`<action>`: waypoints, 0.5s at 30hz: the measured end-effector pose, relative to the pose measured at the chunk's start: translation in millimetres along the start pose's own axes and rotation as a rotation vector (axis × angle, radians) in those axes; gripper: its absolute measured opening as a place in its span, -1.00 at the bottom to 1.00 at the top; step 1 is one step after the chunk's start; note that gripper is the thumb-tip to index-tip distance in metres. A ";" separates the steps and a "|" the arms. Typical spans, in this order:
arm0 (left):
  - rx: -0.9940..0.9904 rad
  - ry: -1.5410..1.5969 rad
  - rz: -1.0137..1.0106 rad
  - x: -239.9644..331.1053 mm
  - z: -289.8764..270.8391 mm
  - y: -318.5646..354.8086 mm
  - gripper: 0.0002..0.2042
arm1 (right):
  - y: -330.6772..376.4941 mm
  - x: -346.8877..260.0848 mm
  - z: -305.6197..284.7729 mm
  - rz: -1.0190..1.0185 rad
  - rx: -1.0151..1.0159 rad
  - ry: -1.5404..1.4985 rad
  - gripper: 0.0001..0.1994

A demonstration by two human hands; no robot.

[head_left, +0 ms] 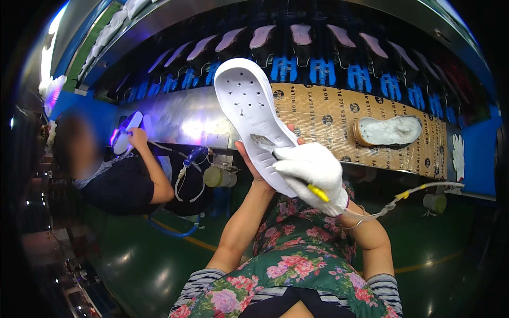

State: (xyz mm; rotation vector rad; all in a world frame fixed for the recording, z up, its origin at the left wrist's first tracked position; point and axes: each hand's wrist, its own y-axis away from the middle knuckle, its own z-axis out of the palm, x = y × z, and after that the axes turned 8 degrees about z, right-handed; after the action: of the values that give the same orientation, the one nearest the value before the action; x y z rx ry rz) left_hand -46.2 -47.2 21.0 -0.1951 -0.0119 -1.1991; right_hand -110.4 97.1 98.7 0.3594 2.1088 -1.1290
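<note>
My bare left hand (255, 167) is closed round the edges of a white shoe sole (245, 91), holding it up from beneath. The sole's ribbed inner side faces me, with several small holes in its far part. My right hand (313, 172), in a white knit glove, grips a brush (318, 192) with a yellow handle end. Its greyish bristles (262, 141) touch the sole's middle. From the brush, a pale tube (379, 213) runs off to the right. Some fingers of both hands are hidden.
Behind the sole, cardboard (313, 106) covers part of the metal bench (175, 119). A whitish-coated shoe part (389, 131) lies there, with a white glove (458, 156) farther right. Shoes on blue holders (283, 69) line the back. A co-worker (119, 180) handles another sole (126, 132) at left.
</note>
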 end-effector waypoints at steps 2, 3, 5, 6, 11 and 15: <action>-0.132 -0.007 -0.143 7.9 -7.0 -8.9 0.14 | 10.9 -1.0 17.2 -0.111 -0.004 0.015 -0.62; -0.196 -0.010 -0.214 11.7 -9.7 -11.6 0.16 | 16.6 -1.9 18.8 -0.115 -0.102 -0.016 -0.55; -0.066 0.008 -0.138 14.6 -11.0 -8.7 0.18 | 15.4 -6.8 14.4 -0.067 -0.167 -0.174 -0.67; -0.060 -0.002 -0.132 16.5 -11.7 -6.8 0.17 | 8.5 -10.8 6.1 -0.023 -0.216 -0.306 -0.71; -0.120 0.024 -0.173 22.9 -14.8 -11.6 0.12 | 9.5 4.0 11.0 -0.054 0.014 -0.030 -0.64; -0.202 0.063 -0.186 28.3 -7.6 -28.5 0.05 | 28.9 -9.3 24.5 -0.102 -0.154 -0.113 -0.62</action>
State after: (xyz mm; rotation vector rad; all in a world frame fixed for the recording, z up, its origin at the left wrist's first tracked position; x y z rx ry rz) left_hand -62.9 -84.4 20.8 -0.3391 0.1490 -1.3919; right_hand -77.1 94.8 78.5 0.1138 2.1171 -1.0110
